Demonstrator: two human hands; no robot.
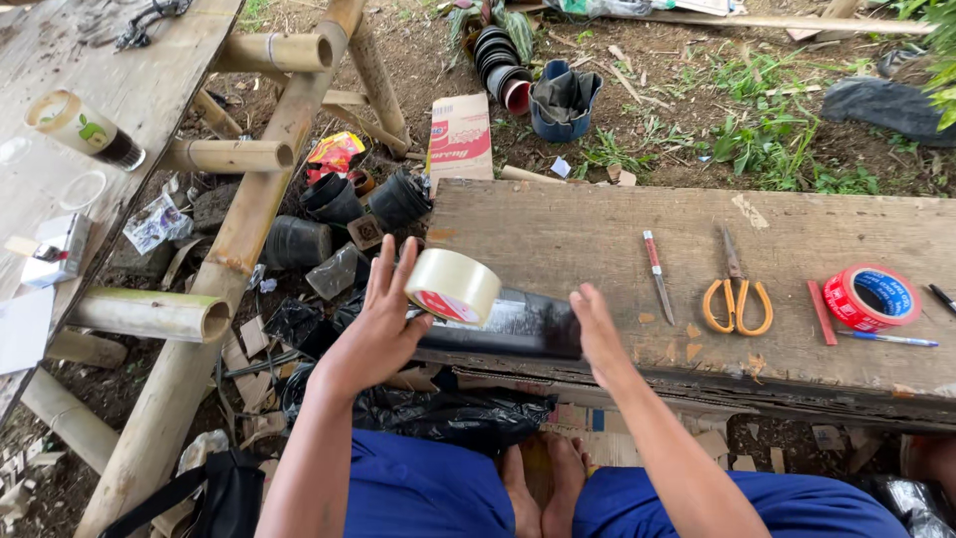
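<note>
Your left hand [383,319] grips the clear tape roll [453,287] at the plank [797,329] edge. Your right hand [597,334] lies open, pressing the black sheet [518,327] flat. Hold the tape taut and the sheet pinned; the scissors [737,294] lie near.

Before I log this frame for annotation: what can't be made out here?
Head view:
- Black object under the tape roll: its left end is hidden by the left hand and roll.
- Right hand: palm contact hidden, seen from behind.
- Pen: cut by the right edge.
</note>
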